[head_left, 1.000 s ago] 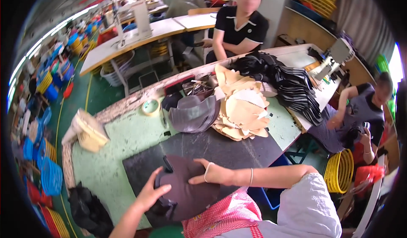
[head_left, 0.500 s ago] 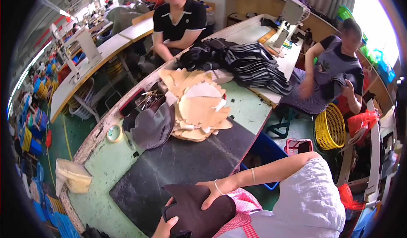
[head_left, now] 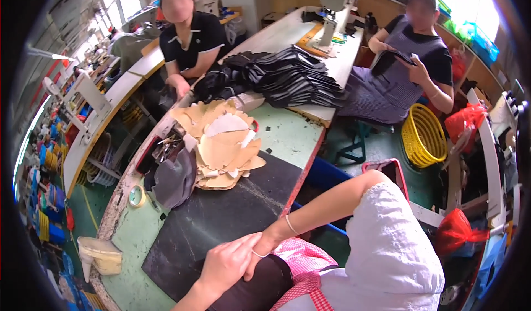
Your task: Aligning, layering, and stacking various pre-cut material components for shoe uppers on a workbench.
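A dark brown cut piece of material (head_left: pixel 260 289) lies in front of me at the table's near edge, against my pink checked apron. My right hand (head_left: pixel 261 250) rests on its top edge, thumb pressing down on it; the other fingers are hidden. Across it lies my left hand (head_left: pixel 228 261), its fingers stretched out together and touching my right hand beside the bracelet (head_left: pixel 259 254). The left fingers hold no material. Under the hands is a black cutting mat (head_left: pixel 221 222) on the green tabletop.
Tan scalloped pieces (head_left: pixel 221 150) are piled beyond the mat, next to grey pieces (head_left: pixel 174 178). A tape roll (head_left: pixel 136 196) and a cream block (head_left: pixel 102 255) sit left. Black pieces (head_left: pixel 293 78) lie farther back. Two people sit opposite; a yellow basket (head_left: pixel 423 136) stands right.
My left hand has left the dark piece's side and moved onto my right hand. The dark piece has dropped lower, nearer to me. The person at right has raised a dark piece in both hands.
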The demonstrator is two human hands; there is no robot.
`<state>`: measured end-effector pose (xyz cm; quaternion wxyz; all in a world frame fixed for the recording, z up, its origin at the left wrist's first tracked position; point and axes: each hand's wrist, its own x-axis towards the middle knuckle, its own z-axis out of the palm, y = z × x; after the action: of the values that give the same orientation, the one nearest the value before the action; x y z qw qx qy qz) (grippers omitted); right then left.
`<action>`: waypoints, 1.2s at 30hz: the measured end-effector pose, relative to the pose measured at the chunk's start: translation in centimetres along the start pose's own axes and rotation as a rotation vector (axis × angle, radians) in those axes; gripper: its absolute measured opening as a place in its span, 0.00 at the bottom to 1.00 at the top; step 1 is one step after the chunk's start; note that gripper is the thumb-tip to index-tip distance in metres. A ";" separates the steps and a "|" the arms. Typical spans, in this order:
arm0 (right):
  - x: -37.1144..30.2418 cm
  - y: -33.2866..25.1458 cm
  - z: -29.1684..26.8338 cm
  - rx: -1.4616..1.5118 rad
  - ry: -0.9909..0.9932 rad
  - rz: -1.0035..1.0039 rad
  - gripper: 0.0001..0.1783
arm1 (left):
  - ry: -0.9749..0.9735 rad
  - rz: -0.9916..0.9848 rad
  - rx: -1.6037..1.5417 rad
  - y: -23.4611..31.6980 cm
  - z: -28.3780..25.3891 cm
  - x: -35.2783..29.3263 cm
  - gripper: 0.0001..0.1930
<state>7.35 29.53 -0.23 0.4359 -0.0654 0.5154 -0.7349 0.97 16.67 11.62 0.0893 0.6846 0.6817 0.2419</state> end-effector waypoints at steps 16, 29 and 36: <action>-3.0 -1.4 2.3 -0.108 -0.032 -0.092 0.50 | -0.270 -0.236 -0.977 0.3 -4.5 -3.9 0.04; -4.4 -4.0 2.5 -0.040 0.027 0.021 0.52 | -0.447 -0.793 -1.392 -5.6 0.2 -14.8 0.43; -2.5 -4.9 3.6 -0.216 0.067 0.169 0.58 | -0.426 -0.656 -1.170 -3.6 0.7 -12.9 0.33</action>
<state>8.04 29.21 6.31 0.4693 -0.0439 0.6095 -0.6374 -1.30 4.45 6.67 0.6429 0.3155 0.5788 0.3900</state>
